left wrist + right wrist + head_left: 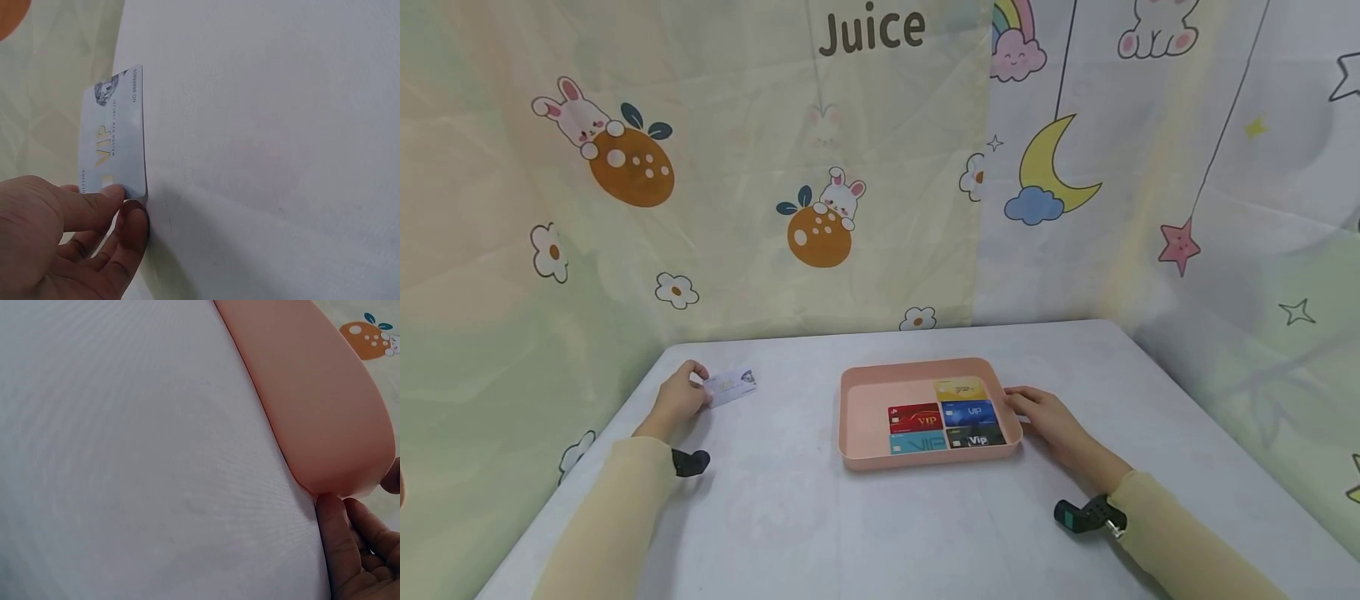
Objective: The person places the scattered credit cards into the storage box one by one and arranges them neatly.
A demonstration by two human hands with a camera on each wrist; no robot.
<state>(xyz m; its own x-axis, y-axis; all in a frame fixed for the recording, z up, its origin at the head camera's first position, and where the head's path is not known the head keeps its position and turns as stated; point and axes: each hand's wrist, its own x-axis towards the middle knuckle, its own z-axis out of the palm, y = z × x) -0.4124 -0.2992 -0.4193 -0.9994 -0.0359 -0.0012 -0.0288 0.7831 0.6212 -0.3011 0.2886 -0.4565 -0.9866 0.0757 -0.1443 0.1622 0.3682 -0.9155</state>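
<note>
My left hand (pixel 676 403) is at the left side of the table and pinches one end of a pale silver VIP card (pixel 115 140). In the left wrist view, its thumb lies on the printed face and the fingers are behind. The card tilts up beside the table edge. My right hand (pixel 1056 425) grips the right end of a pink tray (pixel 867 404). The right wrist view shows fingertips (pixel 330 509) low at the tray's wall and another digit at its rim. Within the tray lie a gold card (pixel 961 389), a red card (pixel 914 418), a blue card (pixel 968 412), a teal card (pixel 917 442) and a black card (pixel 975 437).
A white cloth covers the table (pixel 790 517). Printed curtains (pixel 737 208) hang behind and along both sides. Black wrist devices (pixel 691 462) are worn on both arms, over cream sleeves (pixel 617 508).
</note>
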